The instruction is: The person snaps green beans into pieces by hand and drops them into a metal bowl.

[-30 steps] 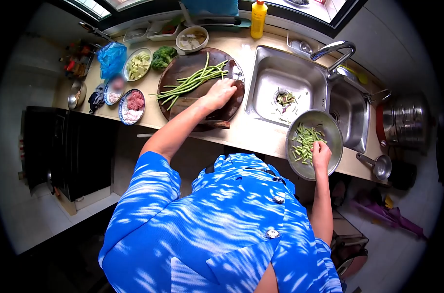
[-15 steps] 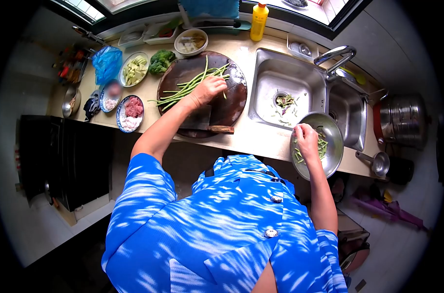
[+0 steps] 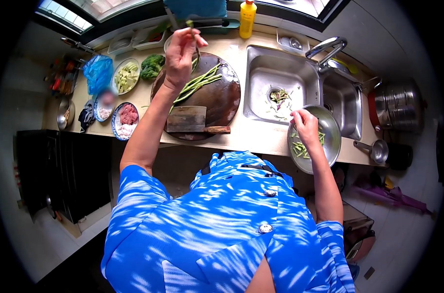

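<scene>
Toward the upper left of the frame, the left hand (image 3: pixel 181 57) is raised over the far left edge of the round board (image 3: pixel 227 105), its fingers partly curled, and a single green bean (image 3: pixel 190 23), blurred, appears to be pinched at the fingertips. At right of centre, the right hand (image 3: pixel 306 128) is held above the left side of the metal bowl (image 3: pixel 333 136), thumb and fingers pressed together near the rim; whether anything is gripped there cannot be told. The long beans (image 3: pixel 202 83) are laid aslant on the upper middle of the board, and cut bean pieces (image 3: pixel 300 148) are seen in the bowl. Compared with half a second ago, the left hand has been lifted off the bean pile and carried up the frame, so that the cleaver (image 3: pixel 187 119) is now fully uncovered, while the right hand is kept in nearly the same place. The board's lower edge is set close to the front edge of the surface (image 3: pixel 263 136). Open room is left on the right part of the board and on the strip before the sink (image 3: pixel 300 80), whose lower right corner is overlapped by the bowl; past the front edge the bowl's lower rim is projected.
</scene>
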A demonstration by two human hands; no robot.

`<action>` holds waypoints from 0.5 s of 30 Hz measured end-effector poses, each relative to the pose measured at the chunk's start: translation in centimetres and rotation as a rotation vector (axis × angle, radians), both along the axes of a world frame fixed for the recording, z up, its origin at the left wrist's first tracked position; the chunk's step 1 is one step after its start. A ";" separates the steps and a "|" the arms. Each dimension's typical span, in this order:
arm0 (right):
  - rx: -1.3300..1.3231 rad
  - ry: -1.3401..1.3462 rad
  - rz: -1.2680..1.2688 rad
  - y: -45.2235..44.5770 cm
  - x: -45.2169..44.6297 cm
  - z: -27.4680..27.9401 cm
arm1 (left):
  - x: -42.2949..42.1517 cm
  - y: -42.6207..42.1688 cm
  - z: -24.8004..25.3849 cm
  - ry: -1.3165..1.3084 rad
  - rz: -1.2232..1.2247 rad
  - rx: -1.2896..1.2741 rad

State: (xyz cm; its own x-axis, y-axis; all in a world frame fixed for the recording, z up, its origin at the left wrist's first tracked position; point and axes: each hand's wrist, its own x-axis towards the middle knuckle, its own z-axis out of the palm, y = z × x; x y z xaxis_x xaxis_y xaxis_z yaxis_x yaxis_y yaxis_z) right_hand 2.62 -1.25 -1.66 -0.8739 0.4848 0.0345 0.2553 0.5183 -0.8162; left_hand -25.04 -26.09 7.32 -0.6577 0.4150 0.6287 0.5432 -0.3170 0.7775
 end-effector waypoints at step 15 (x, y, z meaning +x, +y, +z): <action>0.536 0.268 0.159 0.4 1.1 11.2 | 13.2 13.3 -1.0 -0.374 -0.778 -0.716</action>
